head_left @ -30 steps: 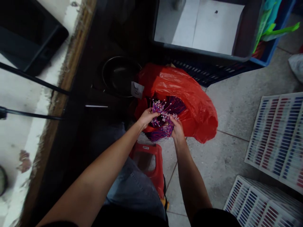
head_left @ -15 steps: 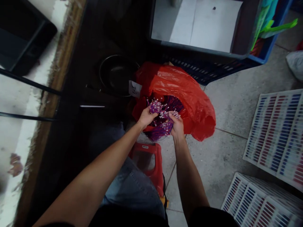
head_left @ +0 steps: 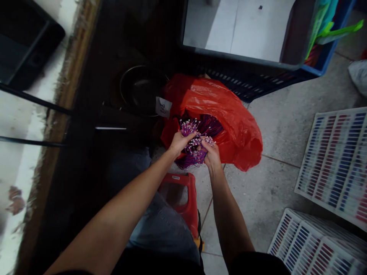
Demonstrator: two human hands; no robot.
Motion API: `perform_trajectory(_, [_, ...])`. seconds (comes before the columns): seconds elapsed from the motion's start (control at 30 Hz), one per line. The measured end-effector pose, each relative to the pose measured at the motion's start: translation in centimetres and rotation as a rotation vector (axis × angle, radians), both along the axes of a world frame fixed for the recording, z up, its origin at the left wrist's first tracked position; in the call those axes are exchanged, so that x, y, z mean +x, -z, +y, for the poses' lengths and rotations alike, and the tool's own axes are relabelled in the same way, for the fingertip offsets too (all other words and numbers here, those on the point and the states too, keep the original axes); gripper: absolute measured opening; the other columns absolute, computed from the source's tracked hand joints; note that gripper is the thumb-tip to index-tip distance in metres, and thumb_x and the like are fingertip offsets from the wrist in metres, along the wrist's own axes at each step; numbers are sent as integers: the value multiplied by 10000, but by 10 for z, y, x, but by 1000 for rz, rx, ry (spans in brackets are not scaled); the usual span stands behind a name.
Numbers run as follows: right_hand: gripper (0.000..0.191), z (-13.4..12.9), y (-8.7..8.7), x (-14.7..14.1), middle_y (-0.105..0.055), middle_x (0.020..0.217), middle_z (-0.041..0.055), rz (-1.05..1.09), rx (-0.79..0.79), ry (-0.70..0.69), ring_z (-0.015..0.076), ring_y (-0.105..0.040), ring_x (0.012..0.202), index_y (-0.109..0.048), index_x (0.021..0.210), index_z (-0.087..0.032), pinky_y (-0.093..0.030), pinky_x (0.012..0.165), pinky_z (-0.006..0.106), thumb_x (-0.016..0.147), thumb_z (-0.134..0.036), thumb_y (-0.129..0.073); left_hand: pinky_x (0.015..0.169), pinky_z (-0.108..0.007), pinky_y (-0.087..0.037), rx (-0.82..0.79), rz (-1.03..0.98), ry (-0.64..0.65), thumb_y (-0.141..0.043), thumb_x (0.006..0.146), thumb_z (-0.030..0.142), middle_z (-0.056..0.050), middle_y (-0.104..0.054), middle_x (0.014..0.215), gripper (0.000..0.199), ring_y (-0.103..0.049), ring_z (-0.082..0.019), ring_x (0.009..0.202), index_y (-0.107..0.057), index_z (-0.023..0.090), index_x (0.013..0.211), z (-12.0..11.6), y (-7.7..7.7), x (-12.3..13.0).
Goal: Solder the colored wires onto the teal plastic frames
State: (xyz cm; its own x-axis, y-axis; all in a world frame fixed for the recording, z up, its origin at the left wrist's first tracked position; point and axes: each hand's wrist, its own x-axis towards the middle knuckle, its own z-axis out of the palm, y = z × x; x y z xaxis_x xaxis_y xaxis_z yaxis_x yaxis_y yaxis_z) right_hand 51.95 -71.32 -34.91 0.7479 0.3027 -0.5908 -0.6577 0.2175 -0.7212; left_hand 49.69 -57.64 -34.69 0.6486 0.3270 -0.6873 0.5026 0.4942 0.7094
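Note:
Purple strands with pale beaded tips [head_left: 195, 154] lie bunched at the mouth of a red plastic bag [head_left: 226, 110]. My left hand [head_left: 180, 143] is closed on a bunch of them, thumb across the beads. Just to its right, my right hand [head_left: 211, 152] pinches another part of the beaded strands. More dark purple strands show inside the bag behind my hands. A paper tag with handwriting [head_left: 163, 107] rests at the bag's left edge, beside a dark round pan [head_left: 142, 91].
A grey tray with white paper [head_left: 258, 30] sits on a blue crate [head_left: 246, 86] above the bag. White slatted baskets [head_left: 332, 160] stand at right. A red stool [head_left: 191, 206] is below my hands. A rough-edged tabletop [head_left: 54, 95] runs along the left.
My left hand has shifted slightly right and its thumb reaches further over the beads. My right hand has moved slightly left and down, closer to the left one.

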Motion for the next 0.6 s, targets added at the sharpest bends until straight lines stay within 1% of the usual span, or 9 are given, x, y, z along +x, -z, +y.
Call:
perform_trajectory(0.07, [304, 3, -1, 0, -603, 637, -49, -21, -29, 3, 91, -497, 508, -678, 815, -203, -409, 517, 235, 581, -332, -824, 732, -299, -501, 29, 23, 25, -807, 608, 386, -90, -735, 862, 382, -669, -210, 772, -708, 118, 861, 0, -2, 3])
perform_trajectory(0.17, [282, 7, -1, 2, -612, 656, -55, -53, -67, 23, 79, -492, 514, -670, 766, -196, -406, 530, 227, 566, -307, -835, 757, -303, -505, 17, 7, 49, -781, 647, 383, -93, -740, 905, 372, -675, -211, 802, -711, 121, 900, 1, -7, 5])
perform_trajectory(0.27, [270, 11, -1, 3, -621, 685, -55, -77, -90, 54, 77, -490, 514, -662, 762, -197, -409, 532, 228, 584, -325, -820, 768, -303, -511, 28, -17, 91, -770, 664, 392, -97, -743, 933, 384, -680, -210, 819, -718, 119, 929, 2, -9, 3])
perform_trajectory(0.4, [265, 12, 0, 1, -631, 727, -53, -88, -106, 101, 71, -484, 512, -655, 770, -205, -418, 528, 229, 602, -346, -803, 779, -296, -514, 53, -31, 150, -782, 650, 355, -94, -742, 959, 388, -680, -201, 824, -716, 117, 949, 1, -7, 0])
perform_trajectory(0.5, [263, 12, -1, -1, -633, 726, -52, -92, -126, 119, 73, -487, 513, -655, 778, -205, -424, 523, 231, 610, -352, -795, 773, -295, -517, 76, 0, 159, -784, 640, 309, -90, -743, 939, 357, -680, -199, 807, -711, 112, 929, 1, -7, -1])
perform_trajectory(0.6, [278, 13, -2, 0, -652, 758, -42, -100, -155, 128, 85, -508, 530, -659, 799, -207, -438, 524, 241, 616, -371, -787, 764, -292, -518, 132, 15, 154, -759, 672, 298, -83, -747, 909, 307, -681, -202, 811, -714, 112, 912, 2, -10, -1])
